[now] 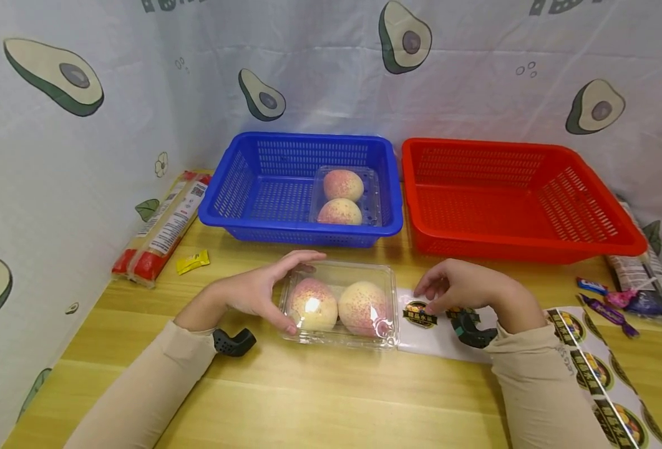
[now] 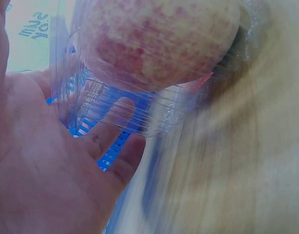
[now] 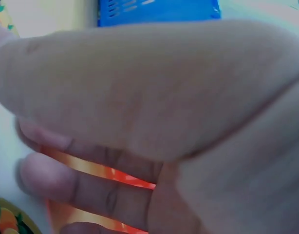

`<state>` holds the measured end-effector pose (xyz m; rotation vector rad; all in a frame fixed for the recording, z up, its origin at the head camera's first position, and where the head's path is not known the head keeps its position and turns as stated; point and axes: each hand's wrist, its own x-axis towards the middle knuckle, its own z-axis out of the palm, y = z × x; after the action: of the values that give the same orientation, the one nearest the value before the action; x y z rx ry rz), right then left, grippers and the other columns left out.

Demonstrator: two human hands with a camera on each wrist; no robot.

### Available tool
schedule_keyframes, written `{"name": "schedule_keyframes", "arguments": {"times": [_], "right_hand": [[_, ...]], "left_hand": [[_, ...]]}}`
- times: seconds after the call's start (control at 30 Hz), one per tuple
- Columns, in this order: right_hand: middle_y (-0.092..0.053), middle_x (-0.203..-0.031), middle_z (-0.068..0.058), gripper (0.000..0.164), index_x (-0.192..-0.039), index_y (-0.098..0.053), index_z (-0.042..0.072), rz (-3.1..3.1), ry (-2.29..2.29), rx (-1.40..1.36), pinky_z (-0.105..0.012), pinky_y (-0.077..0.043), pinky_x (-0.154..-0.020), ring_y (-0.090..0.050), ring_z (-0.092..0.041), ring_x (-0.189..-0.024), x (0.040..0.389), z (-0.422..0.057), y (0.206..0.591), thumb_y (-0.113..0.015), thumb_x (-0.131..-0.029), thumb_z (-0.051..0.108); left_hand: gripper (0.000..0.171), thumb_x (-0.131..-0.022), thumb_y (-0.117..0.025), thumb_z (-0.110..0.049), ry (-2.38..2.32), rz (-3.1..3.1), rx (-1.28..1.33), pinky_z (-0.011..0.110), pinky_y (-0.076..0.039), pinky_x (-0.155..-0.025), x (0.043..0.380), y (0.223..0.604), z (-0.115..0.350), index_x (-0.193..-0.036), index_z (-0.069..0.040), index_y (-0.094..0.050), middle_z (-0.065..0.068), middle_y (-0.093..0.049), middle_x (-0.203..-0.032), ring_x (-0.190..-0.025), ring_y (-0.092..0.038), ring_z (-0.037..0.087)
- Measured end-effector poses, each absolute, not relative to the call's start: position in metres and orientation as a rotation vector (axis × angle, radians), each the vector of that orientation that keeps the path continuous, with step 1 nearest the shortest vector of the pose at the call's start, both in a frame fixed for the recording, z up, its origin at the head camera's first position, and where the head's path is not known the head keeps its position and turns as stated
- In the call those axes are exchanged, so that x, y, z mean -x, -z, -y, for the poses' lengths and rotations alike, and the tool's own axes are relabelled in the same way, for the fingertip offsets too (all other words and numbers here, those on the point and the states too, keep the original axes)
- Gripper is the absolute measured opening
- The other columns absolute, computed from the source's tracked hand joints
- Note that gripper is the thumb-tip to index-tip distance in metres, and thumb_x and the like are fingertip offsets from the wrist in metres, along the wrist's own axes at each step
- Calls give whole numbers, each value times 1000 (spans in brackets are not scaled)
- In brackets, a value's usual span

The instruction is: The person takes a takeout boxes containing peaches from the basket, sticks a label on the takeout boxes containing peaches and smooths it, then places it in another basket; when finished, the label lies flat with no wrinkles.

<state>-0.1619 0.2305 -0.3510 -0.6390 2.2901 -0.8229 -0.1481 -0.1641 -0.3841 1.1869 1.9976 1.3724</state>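
Note:
A clear plastic clamshell box (image 1: 339, 274) with two pink-and-yellow peaches (image 1: 362, 308) lies in front of me in the head view. My left hand (image 1: 259, 293) grips its left end, thumb at the near side and fingers at the far side. In the left wrist view, those fingers (image 2: 122, 114) show behind the clear wall, below one peach (image 2: 159, 44). Just right of the box is a white strip of round fruit labels (image 1: 443, 340). My right hand (image 1: 465, 284) hovers over or touches this strip, fingers loosely bent, beside a black-and-gold label (image 1: 418, 315). Nothing shows between its fingers.
A blue basket (image 1: 299, 234) at the back holds another box of peaches (image 1: 343, 186). Beside it stands a red basket (image 1: 510, 246). More label sheets (image 1: 600, 374) lie at right, near small wrapped candies (image 1: 609, 315). Long red-ended packets (image 1: 162, 227) and a yellow wrapper (image 1: 193, 262) lie left.

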Motion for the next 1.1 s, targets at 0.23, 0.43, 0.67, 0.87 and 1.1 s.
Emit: {"name": "schedule_keyframes", "arguments": {"times": [0.23, 0.43, 0.67, 0.87, 1.1], "right_hand": [[-60, -76, 0, 16, -91, -73, 7, -2311, 796, 606, -29, -50, -60, -55, -19, -72, 162, -225, 352, -84, -80, 10], [-62, -77, 1, 11, -87, -72, 8, -2328, 748, 610, -31, -50, -61, -56, -17, -71, 162, -222, 353, -82, -82, 8], [-61, -76, 1, 9, -86, -72, 8, -2335, 736, 608, -30, -50, -60, -55, -16, -70, 161, -222, 353, -79, -83, 5], [-61, -75, 1, 10, -84, -70, 9, -2311, 760, 598, -30, -51, -59, -55, -16, -69, 158, -222, 349, -78, -84, 4], [-64, -79, 1, 7, -87, -69, 7, -2299, 780, 604, -33, -52, -61, -57, -18, -72, 154, -225, 344, -75, -87, 7]], "left_hand": [[113, -72, -93, -21, -1366, -2014, -1203, 48, -30, -115, 148, 385, 164, -159, -12, -21, 15, -21, -160, -141, -31, 36], [114, -72, -92, -21, -1368, -2006, -1192, 52, -28, -115, 149, 386, 164, -158, -5, -20, 16, -21, -160, -142, -30, 36], [111, -74, -92, -24, -1365, -2011, -1186, 52, -28, -115, 149, 385, 165, -159, -9, -21, 15, -21, -161, -142, -30, 35], [109, -75, -91, -23, -1376, -1990, -1180, 50, -28, -116, 149, 386, 165, -159, -12, -22, 12, -20, -161, -143, -29, 35], [110, -75, -91, -26, -1374, -1995, -1178, 50, -27, -116, 148, 387, 165, -159, -11, -21, 12, -20, -162, -144, -28, 33]]}}
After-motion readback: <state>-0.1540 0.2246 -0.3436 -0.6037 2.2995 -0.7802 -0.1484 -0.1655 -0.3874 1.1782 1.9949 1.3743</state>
